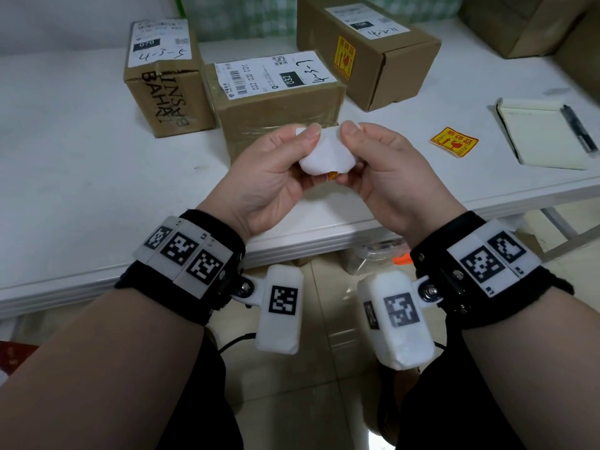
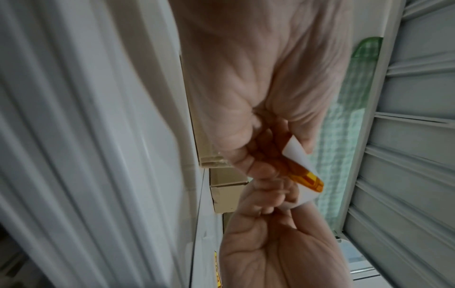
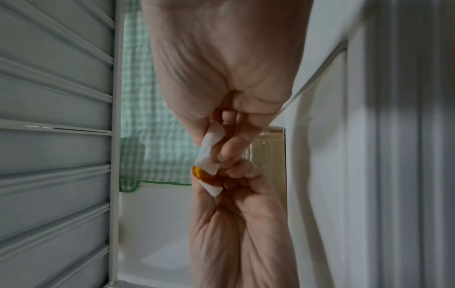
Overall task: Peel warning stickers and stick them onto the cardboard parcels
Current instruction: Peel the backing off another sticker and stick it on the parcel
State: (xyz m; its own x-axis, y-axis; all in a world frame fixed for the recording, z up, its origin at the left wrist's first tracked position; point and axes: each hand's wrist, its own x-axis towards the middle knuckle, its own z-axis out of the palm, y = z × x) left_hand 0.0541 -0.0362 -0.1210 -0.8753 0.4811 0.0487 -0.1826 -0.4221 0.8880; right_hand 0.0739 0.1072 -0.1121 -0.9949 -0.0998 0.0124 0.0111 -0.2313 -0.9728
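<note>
Both hands hold one warning sticker point(image 1: 326, 154) over the table's front edge, its white backing towards me and a bit of orange print showing at the bottom. My left hand point(image 1: 300, 142) pinches its left side and my right hand point(image 1: 352, 138) its right side, thumbs on top. In the left wrist view the sticker point(image 2: 302, 175) curls and shows its yellow-orange face. Three cardboard parcels stand behind: a left one point(image 1: 165, 89), a middle one point(image 1: 276, 102) just beyond my hands, and a right one point(image 1: 373, 50) with a yellow sticker point(image 1: 344, 58) on its side.
A loose yellow warning sticker point(image 1: 454, 141) lies on the white table point(image 1: 81, 157) to the right. Beyond it is a notepad point(image 1: 542, 134) with a black pen point(image 1: 576, 126) on it. A larger cardboard box point(image 1: 535, 24) sits at the back right.
</note>
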